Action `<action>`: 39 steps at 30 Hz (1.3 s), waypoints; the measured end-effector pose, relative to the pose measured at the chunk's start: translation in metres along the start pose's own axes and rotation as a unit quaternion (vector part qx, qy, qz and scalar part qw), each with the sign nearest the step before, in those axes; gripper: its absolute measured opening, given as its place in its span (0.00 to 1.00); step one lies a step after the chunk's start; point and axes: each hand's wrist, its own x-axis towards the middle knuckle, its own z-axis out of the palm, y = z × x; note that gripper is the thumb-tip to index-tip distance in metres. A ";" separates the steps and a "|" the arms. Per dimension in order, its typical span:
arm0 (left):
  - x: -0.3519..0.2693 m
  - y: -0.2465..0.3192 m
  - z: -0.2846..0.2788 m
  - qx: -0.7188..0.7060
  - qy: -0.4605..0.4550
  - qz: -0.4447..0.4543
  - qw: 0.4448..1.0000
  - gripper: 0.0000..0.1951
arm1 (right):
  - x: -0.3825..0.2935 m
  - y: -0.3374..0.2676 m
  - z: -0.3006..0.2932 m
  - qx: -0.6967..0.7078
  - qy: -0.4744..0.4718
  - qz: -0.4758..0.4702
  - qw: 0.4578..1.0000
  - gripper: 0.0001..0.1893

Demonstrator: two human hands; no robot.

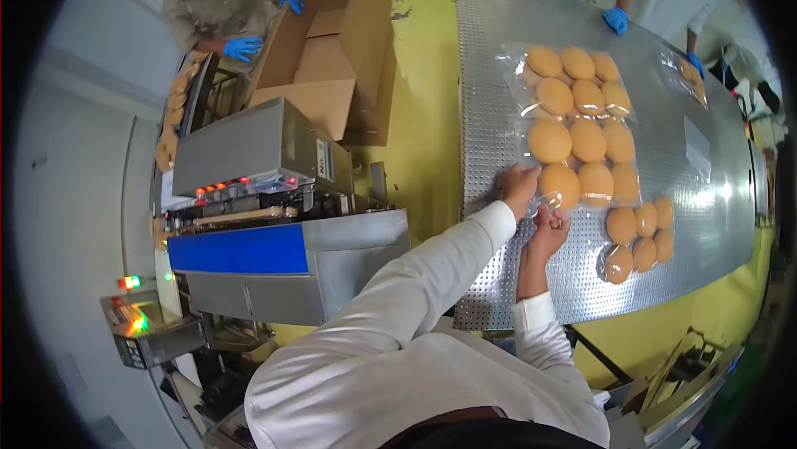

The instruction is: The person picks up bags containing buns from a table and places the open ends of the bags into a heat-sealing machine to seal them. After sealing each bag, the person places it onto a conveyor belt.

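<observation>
Just in front of me a clear plastic bag of round golden buns (587,140) lies flat on a perforated metal table (482,156). My left hand (520,189) grips the bag's loose plastic at its left edge. Closer to my body, my right hand (548,231) pinches the near left corner of the same bag, with fingers curled in. Another bag of buns (573,80) lies directly beyond and appears to touch it. To the right of my right hand sits a smaller bag of buns (644,237).
Across the table a co-worker's blue-gloved hand (616,21) rests on the edge. An empty-looking clear bag (697,149) lies at right. Leftward stand a packaging machine with a blue panel (236,250), an open cardboard box (324,63) and another gloved worker (215,13). Buns (174,106) line a conveyor.
</observation>
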 end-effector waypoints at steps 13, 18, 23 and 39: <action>-0.138 0.017 -0.211 0.085 0.037 0.313 0.945 0.05 | -0.142 -0.059 0.054 -0.219 -0.256 -0.262 0.904 0.15; -0.201 -0.005 -0.342 0.116 -0.073 0.301 0.944 0.04 | -0.188 -0.040 0.137 -0.267 -0.573 -0.208 0.746 0.24; -0.193 -0.060 -0.499 0.094 -0.116 0.156 0.976 0.06 | -0.261 0.099 0.155 -0.277 -0.733 0.016 0.622 0.21; -0.146 -0.115 -0.578 0.249 -0.001 0.136 0.959 0.10 | -0.291 0.162 0.194 -0.221 -0.566 0.246 0.755 0.02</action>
